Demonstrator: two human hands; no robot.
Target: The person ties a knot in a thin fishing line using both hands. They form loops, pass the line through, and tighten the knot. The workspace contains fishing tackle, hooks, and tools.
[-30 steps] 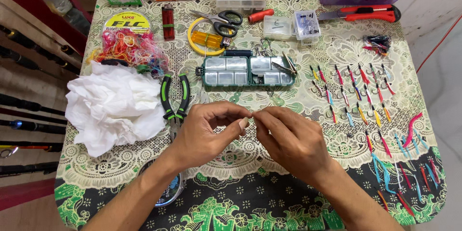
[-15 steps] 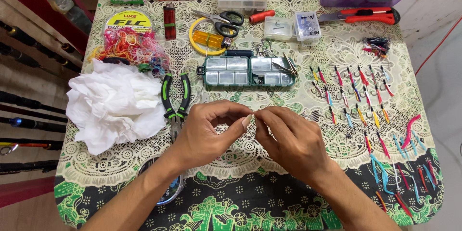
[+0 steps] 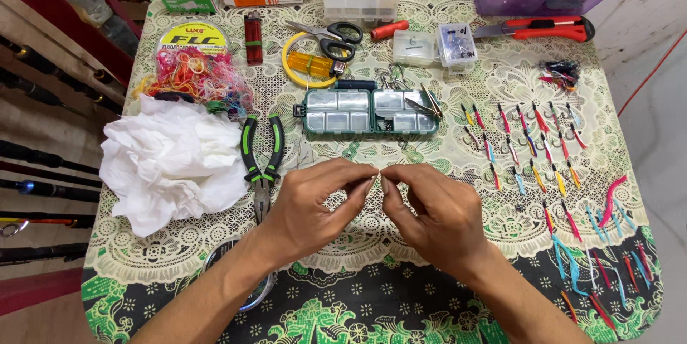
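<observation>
Left to right: crumpled white tissue (image 3: 168, 161) and green-handled pliers (image 3: 261, 158) lie on the counter (image 3: 458, 151) by your left hand (image 3: 311, 208), its fingers (image 3: 361, 188) pinched together against those of your right hand (image 3: 436, 215), also closed. Between the tips sits something tiny, probably a hook or fine line, too small to tell. Judge it light, thin, slippery and likely sharp: grip it by the shank, away from any point. Green compartment box (image 3: 368, 111) just beyond, coloured lures (image 3: 537, 143) to the right.
</observation>
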